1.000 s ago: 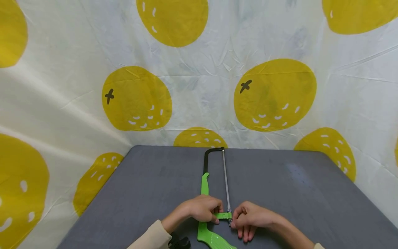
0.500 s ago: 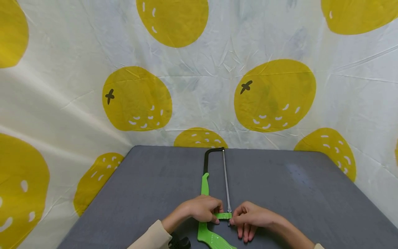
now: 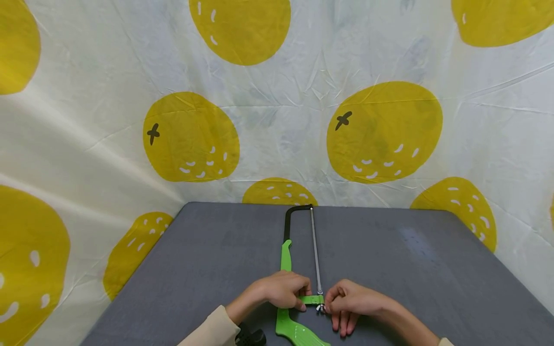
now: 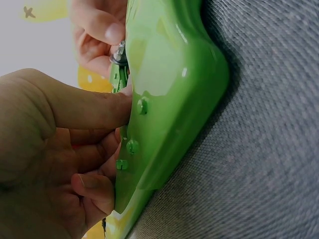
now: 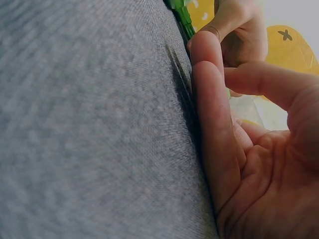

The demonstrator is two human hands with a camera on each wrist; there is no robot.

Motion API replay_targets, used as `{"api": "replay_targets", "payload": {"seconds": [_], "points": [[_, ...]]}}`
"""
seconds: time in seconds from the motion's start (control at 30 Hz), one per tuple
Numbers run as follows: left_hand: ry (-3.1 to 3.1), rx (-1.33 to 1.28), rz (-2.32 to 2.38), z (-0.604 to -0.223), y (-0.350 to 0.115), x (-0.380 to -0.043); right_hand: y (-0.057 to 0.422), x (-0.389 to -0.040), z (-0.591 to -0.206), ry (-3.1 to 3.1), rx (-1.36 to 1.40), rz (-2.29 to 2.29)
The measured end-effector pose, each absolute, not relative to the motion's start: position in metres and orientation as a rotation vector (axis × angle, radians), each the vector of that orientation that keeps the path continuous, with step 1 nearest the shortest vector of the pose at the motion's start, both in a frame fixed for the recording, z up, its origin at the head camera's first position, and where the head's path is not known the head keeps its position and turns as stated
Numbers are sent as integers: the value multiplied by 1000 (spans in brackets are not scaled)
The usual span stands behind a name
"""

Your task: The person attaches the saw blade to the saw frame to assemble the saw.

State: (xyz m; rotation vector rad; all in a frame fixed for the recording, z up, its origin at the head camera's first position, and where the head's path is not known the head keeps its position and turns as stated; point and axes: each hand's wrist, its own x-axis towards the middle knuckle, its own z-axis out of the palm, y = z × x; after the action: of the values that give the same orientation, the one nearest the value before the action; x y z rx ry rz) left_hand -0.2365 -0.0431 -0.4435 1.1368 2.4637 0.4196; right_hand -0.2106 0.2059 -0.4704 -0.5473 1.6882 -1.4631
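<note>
A hacksaw with a green handle, a black front frame and a thin silver blade lies on the grey table, pointing away from me. My left hand grips its green frame at the cross arm, thumb and fingers on either side, as the left wrist view shows. A small metal wing nut sits at the blade's near end, below the green arm. My right hand has its thumb and index finger at this wing nut, its other fingers resting on the table. The right wrist view hides the pinch itself.
The grey table spreads around the saw. Behind and at the sides hangs a pale cloth with yellow fruit prints. A black object lies under the left forearm near the front edge.
The right thumb and index finger have shifted slightly at the wing nut. It was mostly covered half a second ago and now shows, turned differently. The left hand and saw have stayed in place.
</note>
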Motion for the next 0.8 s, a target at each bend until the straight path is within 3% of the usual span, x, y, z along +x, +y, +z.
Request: {"api": "replay_targets", "payload": {"seconds": [0.8], "points": [[2451, 1105, 433, -441, -43, -235, 206, -209, -469, 1700, -537, -1482]]}}
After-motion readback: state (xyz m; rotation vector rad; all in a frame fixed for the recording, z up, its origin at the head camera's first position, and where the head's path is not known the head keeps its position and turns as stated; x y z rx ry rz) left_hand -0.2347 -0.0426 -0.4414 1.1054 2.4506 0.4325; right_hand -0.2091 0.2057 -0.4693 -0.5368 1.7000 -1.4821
